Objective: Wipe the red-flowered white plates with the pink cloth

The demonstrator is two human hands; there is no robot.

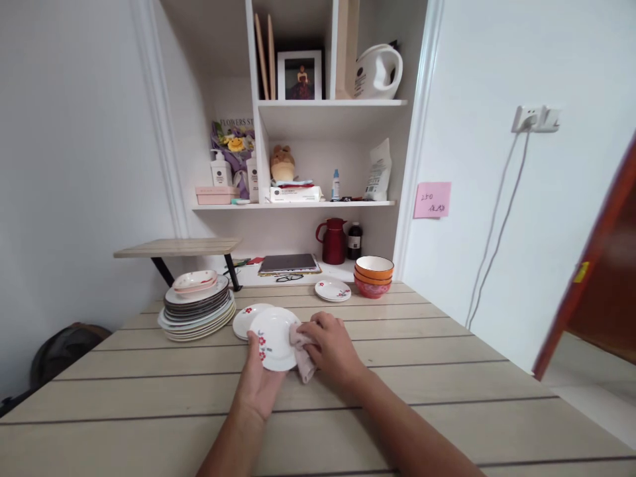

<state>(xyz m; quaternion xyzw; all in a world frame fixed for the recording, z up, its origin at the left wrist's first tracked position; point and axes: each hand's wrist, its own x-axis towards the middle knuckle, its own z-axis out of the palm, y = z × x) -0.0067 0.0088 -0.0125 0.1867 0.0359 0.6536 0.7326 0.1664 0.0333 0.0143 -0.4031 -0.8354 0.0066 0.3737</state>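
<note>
A small white plate [279, 334] with red flowers is tilted above the table, held at its left edge and from below by my left hand [259, 384]. Its thumb lies over the rim. My right hand [332, 348] grips a pale pink cloth [304, 356] and presses it to the plate's right edge. Behind the held plate rests a short stack of similar flowered plates [244, 319], partly hidden. Farther back lie more flowered plates [332, 289], next to a stack of orange and red bowls [373, 273].
Left on the slatted table [427, 391] stands a tall stack of plates [196, 317] topped with small pink-white dishes [195, 281], close to a raised wooden stand [176, 248]. At the back are a closed laptop [287, 263], eyeglasses [289, 278], a red jug [334, 242] and a dark bottle [354, 242].
</note>
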